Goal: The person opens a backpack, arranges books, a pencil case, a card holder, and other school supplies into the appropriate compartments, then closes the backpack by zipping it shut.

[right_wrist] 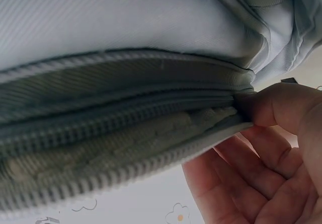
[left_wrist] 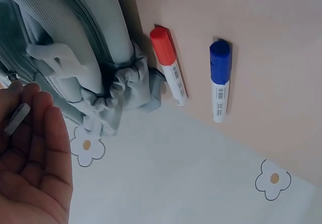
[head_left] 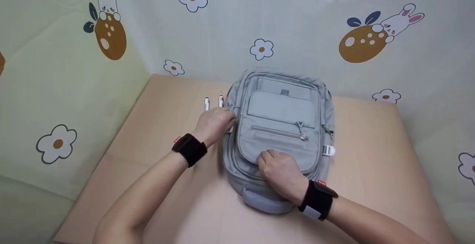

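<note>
Backpack (head_left: 282,125): grey, flat on back on tan table (head_left: 371,155), top handle toward the body, front pocket up; near table middle.
Left hand (head_left: 215,123): at backpack's left edge, just beside side pocket; knuckles up in head view. In wrist view fingers (left_wrist: 37,133) loosely curled, a small grey tab (left_wrist: 17,118) lying across fingertips; a firm pinch or mere resting, cannot tell.
Right hand (head_left: 280,171): on lower part of front pocket, near the handle end. In wrist view thumb (right_wrist: 271,105) pressed against end of zip line (right_wrist: 126,118), other fingers curled under the fabric lip; gripping the pocket edge.
Zipper: partly open in right wrist view, teeth parted, pale lining showing between.
Red marker (left_wrist: 168,65): capped, on table right beside backpack's gathered side pocket, nearly touching it; beyond left fingertips.
Blue marker (left_wrist: 220,80): capped, parallel to red one, farther from backpack, apart from both hands.
Wrists: black straps on both.
Surround: pale cloth with rabbits, flowers, brown eggs behind and beside table.
</note>
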### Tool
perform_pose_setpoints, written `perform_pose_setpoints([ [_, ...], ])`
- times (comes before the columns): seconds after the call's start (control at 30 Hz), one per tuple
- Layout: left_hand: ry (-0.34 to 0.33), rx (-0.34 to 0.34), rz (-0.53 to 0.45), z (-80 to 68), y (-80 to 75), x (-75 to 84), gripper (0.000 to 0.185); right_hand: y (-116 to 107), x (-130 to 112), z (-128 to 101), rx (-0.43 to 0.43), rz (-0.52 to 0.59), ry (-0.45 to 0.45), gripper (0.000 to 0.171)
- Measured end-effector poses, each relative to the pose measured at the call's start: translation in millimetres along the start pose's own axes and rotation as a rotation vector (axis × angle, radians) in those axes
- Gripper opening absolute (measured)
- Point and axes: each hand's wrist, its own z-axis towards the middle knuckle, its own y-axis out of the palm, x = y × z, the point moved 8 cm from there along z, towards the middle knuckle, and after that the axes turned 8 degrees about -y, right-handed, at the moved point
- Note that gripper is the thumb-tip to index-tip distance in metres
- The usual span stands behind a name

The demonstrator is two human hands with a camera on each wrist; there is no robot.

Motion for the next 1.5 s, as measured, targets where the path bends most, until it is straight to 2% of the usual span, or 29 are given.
perform_pose_setpoints([
  [0.13,-0.021,0.001,-0.004,7.7,4.4,-5.5,0.016,0,-1,0,0.004,0.001,-0.002,0.008],
  [0.27,-0.013,0.003,0.0,7.6,6.9,-6.2,0.015,1,0,-1,0.0,0.022,0.002,0.01],
  [0.43,0.033,0.054,0.024,0.9,3.0,-1.0,0.011,-1,4,-4,0.0,0.056,0.017,0.016],
  [0.6,0.13,0.097,0.028,-12.8,-3.2,11.5,0.03,-3,9,-15,0.016,0.094,0.038,0.014],
  [0.67,0.203,0.071,0.014,-21.5,-2.8,19.5,0.036,-5,12,-23,0.03,0.101,0.048,0.013],
  [0.77,0.313,-0.005,-0.007,-36.7,2.0,30.0,0.041,-10,19,-42,0.062,0.112,0.058,0.015],
  [0.9,0.389,-0.096,-0.002,-53.9,10.0,35.6,0.052,-15,32,-70,0.123,0.149,0.061,0.02],
  [1.07,0.403,-0.143,0.029,-64.9,17.8,34.4,0.064,-18,50,-103,0.19,0.181,0.081,0.025],
  [1.23,0.406,-0.145,0.037,-65.5,22.0,33.6,0.064,-21,65,-127,0.313,0.216,0.118,0.027],
  [1.5,0.402,-0.162,0.027,-58.4,25.2,35.8,0.068,-31,76,-131,0.43,0.255,0.149,0.026],
])
